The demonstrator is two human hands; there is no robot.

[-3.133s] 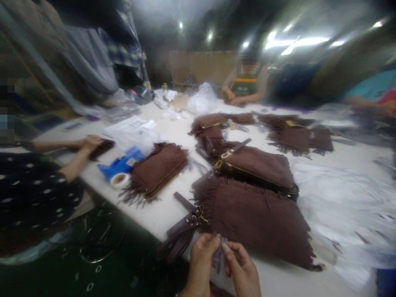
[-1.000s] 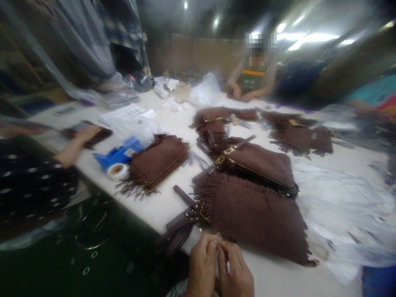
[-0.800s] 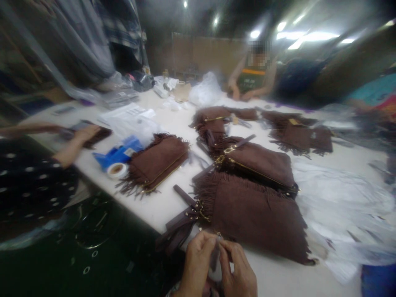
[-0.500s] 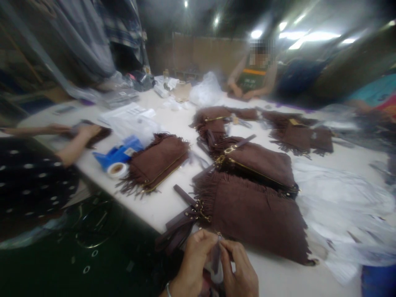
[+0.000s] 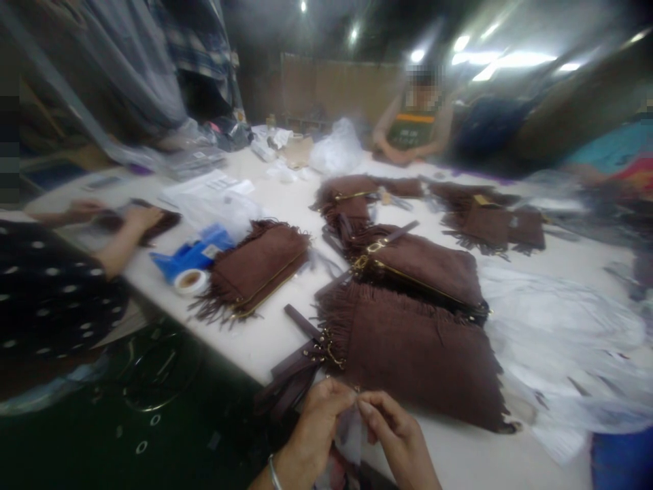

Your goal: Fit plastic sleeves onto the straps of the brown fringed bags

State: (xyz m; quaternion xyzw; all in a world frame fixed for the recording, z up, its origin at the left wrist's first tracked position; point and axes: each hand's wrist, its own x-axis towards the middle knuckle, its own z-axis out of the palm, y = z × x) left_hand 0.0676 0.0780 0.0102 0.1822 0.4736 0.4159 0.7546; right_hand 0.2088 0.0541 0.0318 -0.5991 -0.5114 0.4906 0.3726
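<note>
My left hand (image 5: 321, 418) and my right hand (image 5: 395, 425) meet at the table's near edge, thumbs and fingers pinched together on a zipper pull. A small gold fitting (image 5: 358, 390) shows just above the fingertips; the rest of the pull is mostly covered. Below the fingers hangs a translucent, film-like piece (image 5: 349, 435). Just beyond my hands lies a dark brown fringed suede bag (image 5: 418, 361), flat on the table. Brown straps with gold hardware (image 5: 326, 347) stick out from its left side.
Behind lies another brown bag (image 5: 428, 262) with a gold zipper. To the left are a fringed bag (image 5: 260, 265), a blue tape dispenser (image 5: 196, 252) and a white tape roll (image 5: 191, 282). Clear plastic (image 5: 561, 327) spreads at right. Co-workers sit left, far side and right.
My right hand's fingers have curled closer over the zipper pull, hiding the brown strip that showed between my hands. The translucent piece shows more below. The view has shifted slightly.
</note>
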